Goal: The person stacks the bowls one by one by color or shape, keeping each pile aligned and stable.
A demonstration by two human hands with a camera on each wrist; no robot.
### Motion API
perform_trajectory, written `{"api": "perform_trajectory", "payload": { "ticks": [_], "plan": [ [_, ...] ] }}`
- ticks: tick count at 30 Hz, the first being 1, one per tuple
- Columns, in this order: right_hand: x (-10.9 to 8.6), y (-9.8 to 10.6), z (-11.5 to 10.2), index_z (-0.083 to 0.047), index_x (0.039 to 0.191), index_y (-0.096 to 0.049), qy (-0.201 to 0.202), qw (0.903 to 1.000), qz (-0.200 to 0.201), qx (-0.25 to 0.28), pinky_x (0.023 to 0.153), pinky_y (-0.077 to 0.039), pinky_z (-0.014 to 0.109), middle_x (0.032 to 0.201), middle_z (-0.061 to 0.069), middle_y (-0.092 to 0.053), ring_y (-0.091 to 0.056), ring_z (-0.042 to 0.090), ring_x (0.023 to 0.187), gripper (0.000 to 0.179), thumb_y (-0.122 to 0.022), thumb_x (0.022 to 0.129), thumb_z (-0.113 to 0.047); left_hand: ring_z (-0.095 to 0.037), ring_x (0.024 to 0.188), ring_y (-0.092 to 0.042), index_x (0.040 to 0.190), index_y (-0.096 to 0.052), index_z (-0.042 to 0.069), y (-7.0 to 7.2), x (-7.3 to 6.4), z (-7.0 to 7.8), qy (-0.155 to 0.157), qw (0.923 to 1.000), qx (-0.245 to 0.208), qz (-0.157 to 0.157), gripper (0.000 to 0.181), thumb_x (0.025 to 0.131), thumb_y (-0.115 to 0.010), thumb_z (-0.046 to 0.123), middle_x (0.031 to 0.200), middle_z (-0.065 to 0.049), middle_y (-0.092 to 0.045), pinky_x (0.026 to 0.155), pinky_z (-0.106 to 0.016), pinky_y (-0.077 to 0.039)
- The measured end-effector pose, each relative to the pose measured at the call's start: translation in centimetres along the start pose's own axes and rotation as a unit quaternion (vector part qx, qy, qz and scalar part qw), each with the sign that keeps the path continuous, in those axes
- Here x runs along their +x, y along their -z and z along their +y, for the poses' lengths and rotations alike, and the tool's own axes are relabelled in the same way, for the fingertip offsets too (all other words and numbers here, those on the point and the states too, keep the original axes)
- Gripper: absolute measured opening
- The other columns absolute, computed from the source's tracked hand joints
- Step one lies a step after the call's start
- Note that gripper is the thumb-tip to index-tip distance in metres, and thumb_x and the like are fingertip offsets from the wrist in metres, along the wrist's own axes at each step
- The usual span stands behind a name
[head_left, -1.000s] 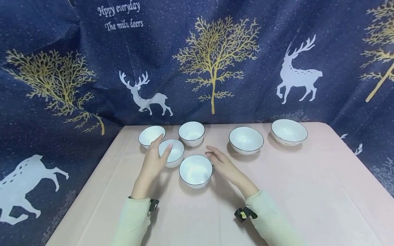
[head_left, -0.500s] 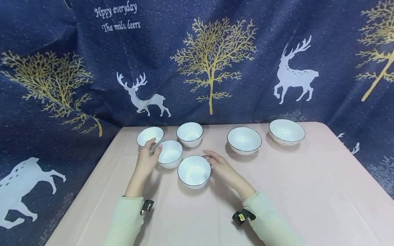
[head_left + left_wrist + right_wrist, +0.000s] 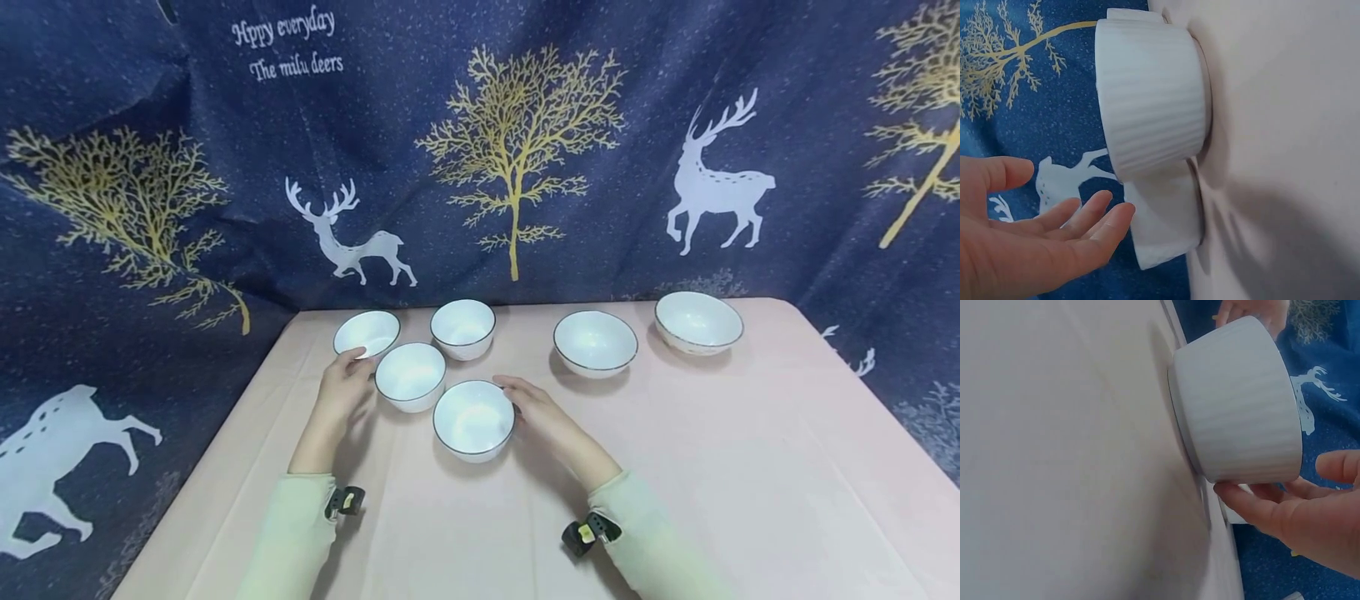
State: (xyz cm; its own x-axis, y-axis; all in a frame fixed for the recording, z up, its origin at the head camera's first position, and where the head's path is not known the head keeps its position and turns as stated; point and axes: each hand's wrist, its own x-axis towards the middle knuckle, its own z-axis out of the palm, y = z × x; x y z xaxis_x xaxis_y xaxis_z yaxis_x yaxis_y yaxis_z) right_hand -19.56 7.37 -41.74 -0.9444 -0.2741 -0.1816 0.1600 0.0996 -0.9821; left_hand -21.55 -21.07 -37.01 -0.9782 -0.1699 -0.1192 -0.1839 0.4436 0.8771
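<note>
The front white bowl (image 3: 474, 419), dark-rimmed and ribbed outside, stands upright on the table. Against its right side lie the straight fingers of my right hand (image 3: 542, 417); in the right wrist view they reach along the wall of that bowl (image 3: 1235, 406), thumb apart from it. My left hand (image 3: 341, 390) is just left of a second small bowl (image 3: 410, 373), its relaxed fingers holding nothing. In the left wrist view the palm faces that ribbed bowl (image 3: 1154, 94), and the fingertips overlap the edge of the back-left bowl (image 3: 1166, 215).
Behind are the back-left bowl (image 3: 367, 332) and another small bowl (image 3: 462, 325). Two wider bowls, one at right of centre (image 3: 596, 342) and one farther right (image 3: 698, 321), stand near the back edge. A pink cloth covers the table (image 3: 712, 475); a dark blue deer-print curtain (image 3: 600, 225) hangs behind.
My left hand has drawn back leftward from above the second small bowl to its left side. My right hand has closed in slightly on the front bowl's side. The bowls stay in place.
</note>
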Motion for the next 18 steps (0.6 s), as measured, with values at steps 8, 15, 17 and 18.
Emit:
{"api": "perform_trajectory", "payload": {
  "ticks": [8, 15, 17, 18],
  "plan": [
    [-0.2, -0.2, 0.6, -0.004, 0.144, -0.041, -0.018, 0.9995, -0.007, 0.027, 0.115, -0.029, 0.052, 0.151, 0.018, -0.033, -0.033, 0.037, 0.138, 0.045, -0.033, 0.102, -0.016, -0.039, 0.126, -0.044, 0.147, -0.03, -0.003, 0.1, 0.8, -1.3, 0.037, 0.9964, -0.076, -0.012, 0.051, 0.102, -0.039, 0.019, 0.14, -0.027, -0.04, 0.107, -0.046, -0.043],
    [-0.2, -0.3, 1.1, -0.004, 0.143, -0.042, -0.014, 0.9983, -0.006, 0.057, 0.112, -0.036, 0.05, 0.149, 0.017, -0.037, -0.044, 0.037, 0.13, 0.045, -0.034, 0.1, -0.013, -0.033, 0.119, -0.049, 0.147, -0.028, -0.004, -0.2, 1.5, -2.6, 0.066, 0.9915, -0.102, -0.045, 0.052, 0.102, -0.04, 0.02, 0.136, -0.025, -0.041, 0.104, -0.041, -0.047],
    [-0.2, -0.2, 1.2, -0.004, 0.143, -0.043, -0.013, 0.9977, -0.007, 0.067, 0.111, -0.037, 0.049, 0.148, 0.017, -0.039, -0.047, 0.035, 0.127, 0.044, -0.035, 0.1, -0.013, -0.03, 0.114, -0.052, 0.147, -0.028, -0.003, -0.4, 1.7, -2.9, 0.074, 0.9897, -0.111, -0.053, 0.052, 0.102, -0.04, 0.019, 0.134, -0.024, -0.042, 0.101, -0.04, -0.05],
    [-0.2, -0.2, 1.2, -0.004, 0.143, -0.043, -0.012, 0.9975, -0.006, 0.07, 0.11, -0.038, 0.049, 0.148, 0.017, -0.039, -0.049, 0.034, 0.126, 0.044, -0.036, 0.1, -0.012, -0.028, 0.111, -0.053, 0.147, -0.028, -0.004, -0.5, 1.8, -2.9, 0.078, 0.9884, -0.116, -0.058, 0.052, 0.102, -0.041, 0.018, 0.134, -0.024, -0.043, 0.099, -0.039, -0.051]
  ]
}}
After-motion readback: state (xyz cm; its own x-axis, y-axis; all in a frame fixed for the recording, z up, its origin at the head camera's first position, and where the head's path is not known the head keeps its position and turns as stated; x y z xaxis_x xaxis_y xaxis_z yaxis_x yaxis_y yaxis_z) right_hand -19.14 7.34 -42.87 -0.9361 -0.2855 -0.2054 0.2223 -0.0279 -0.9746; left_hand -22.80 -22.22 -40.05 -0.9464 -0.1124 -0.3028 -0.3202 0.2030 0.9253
